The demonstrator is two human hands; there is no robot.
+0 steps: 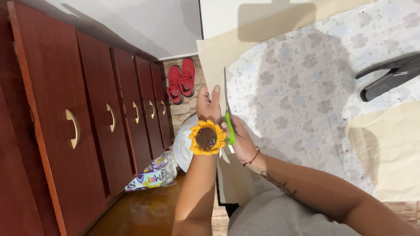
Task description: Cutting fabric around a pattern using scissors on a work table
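The right hand (238,140) has its grip closed around green-handled scissors (228,118), whose blade runs along the edge of the patterned fabric (306,100) on the worktop (218,52). The left hand (208,105) presses flat on the beige paper (214,57) just beside the blade, fingers stretched out, holding nothing. A crocheted sunflower pincushion (207,137) sits on the left wrist

Sunflower pincushion wristband (207,138), red string bracelet (252,157), forearm tattoo (280,184).
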